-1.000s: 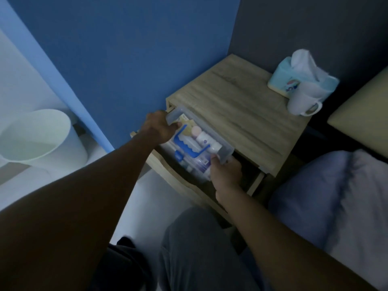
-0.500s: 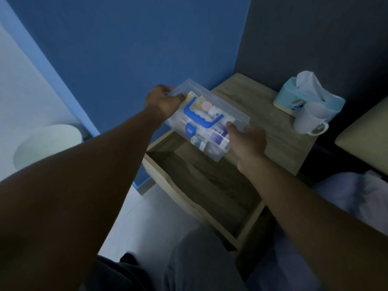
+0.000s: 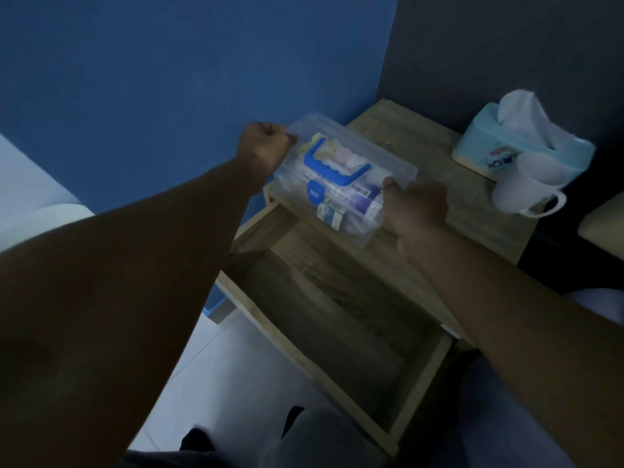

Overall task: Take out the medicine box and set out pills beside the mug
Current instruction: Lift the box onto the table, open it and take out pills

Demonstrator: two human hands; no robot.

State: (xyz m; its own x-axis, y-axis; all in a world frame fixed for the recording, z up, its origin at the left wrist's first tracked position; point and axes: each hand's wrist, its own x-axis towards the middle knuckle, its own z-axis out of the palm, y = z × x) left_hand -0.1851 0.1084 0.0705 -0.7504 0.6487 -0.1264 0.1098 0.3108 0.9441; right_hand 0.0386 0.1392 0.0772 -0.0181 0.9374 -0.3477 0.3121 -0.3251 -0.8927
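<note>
My left hand [image 3: 266, 146] is curled into a fist around the far short end of the medicine box [image 3: 344, 177], and my right hand [image 3: 417, 211] pinches its near end, thumb on the lid and fingers wrapped under. The box is clear, thin-walled rectangular plastic with a ridged blue handle [image 3: 332, 163] on the lid; through it I see round pale containers, a purple-labelled tube and small cartons. It sits between my hands at the front edge of the grainy wooden nightstand top [image 3: 435, 153]; I cannot tell whether it touches. Below my wrists the drawer [image 3: 341, 319] gapes open. Beyond my right fingers stands a smooth white mug [image 3: 526, 187], touching a soft teal tissue pack [image 3: 520, 143].
</note>
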